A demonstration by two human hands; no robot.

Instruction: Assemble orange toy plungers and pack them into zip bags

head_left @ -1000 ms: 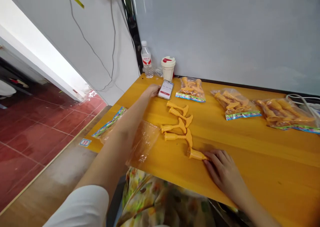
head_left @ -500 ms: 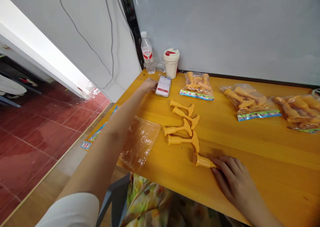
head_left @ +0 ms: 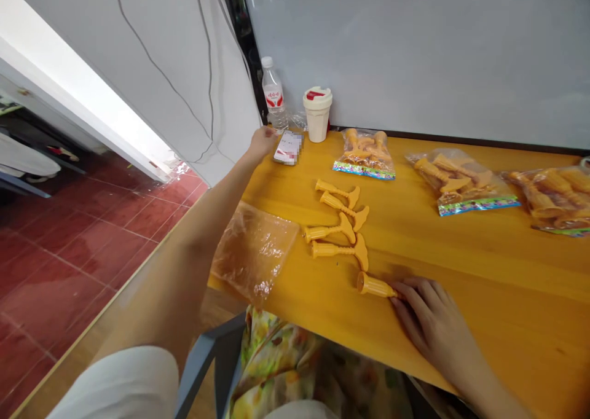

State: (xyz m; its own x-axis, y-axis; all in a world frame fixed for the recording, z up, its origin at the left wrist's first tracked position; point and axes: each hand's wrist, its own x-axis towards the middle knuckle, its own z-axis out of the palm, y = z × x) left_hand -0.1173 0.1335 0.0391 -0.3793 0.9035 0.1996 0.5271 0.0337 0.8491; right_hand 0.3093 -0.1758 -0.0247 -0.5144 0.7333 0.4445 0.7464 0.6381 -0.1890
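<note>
Okay, left hand (head_left: pixel 263 142) is right at the left edge of the phone (head_left: pixel 288 147), fingers loosely bunched, can't tell if they're actually on it or just beside it. Phone lies on the orange wooden table (head_left: pixel 507 259), screen blurred. Well in front of the phone, right hand (head_left: pixel 431 317) lies flat and relaxed, not clenched, fingertips touching the narrow end of an orange plastic piece (head_left: pixel 375 285), no real grip visible. Between the phone and that piece, four more orange plastic pieces (head_left: pixel 338 234) lie side by side, close together. Flat clear plastic bag (head_left: pixel 253 250) is in front of the phone, near the table edge. Three filled bags of orange pieces (head_left: pixel 364 156) run off to the right of the phone. Water bottle (head_left: pixel 274 96) and lidded cup (head_left: pixel 317 115) stand behind it
</note>
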